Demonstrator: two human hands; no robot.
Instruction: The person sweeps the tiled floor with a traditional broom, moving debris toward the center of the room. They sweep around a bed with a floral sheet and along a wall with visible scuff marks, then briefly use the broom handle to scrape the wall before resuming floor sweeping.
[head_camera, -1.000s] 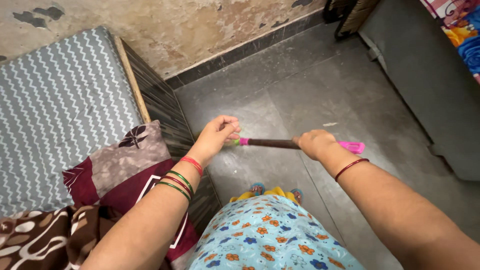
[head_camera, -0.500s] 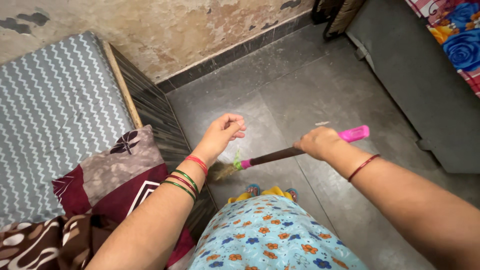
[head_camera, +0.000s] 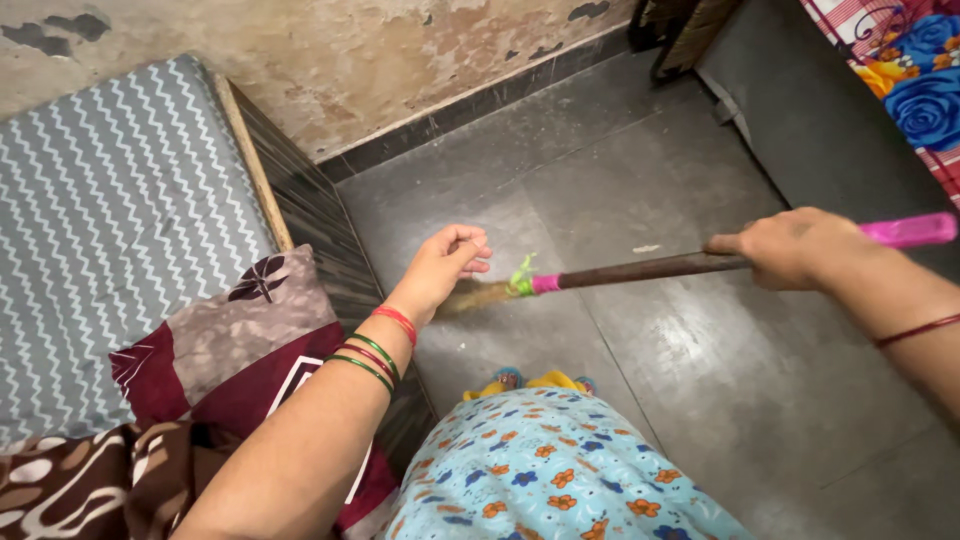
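Head view, looking down at floor (head_camera: 700, 380), dark grey tiles.

Right hand (head_camera: 790, 245): clenched around the broom (head_camera: 640, 268) shaft, near its top end. Pink cap of the handle sticks out past the fist toward the right edge of view.

Broom: held in the air above the floor. Long axis runs almost level across the view, left to right, rising slightly to the right. Brush end points left, handle end points right. Dark brown shaft, pink collar with green tie where the bristles start. Bristles blurred, straw-coloured, just beside the left hand.

Left hand (head_camera: 445, 265): fingers loosely curled, grasping nothing. Whether the bristle tips touch it, cannot tell. Red and green bangles (head_camera: 370, 355) on that wrist; a thin red one on the right wrist.

No packages, labels or signs seen.

Surroundings: bed (head_camera: 120, 230) at left with grey zigzag cover; maroon and grey pillow (head_camera: 230, 340) at its near corner. Stained wall (head_camera: 400, 60) behind, dark skirting at its foot. Small pale scrap (head_camera: 646, 248) on the floor, just above the shaft in view. Floral cloth (head_camera: 915, 80) at top right. Blue flowered dress at bottom centre.
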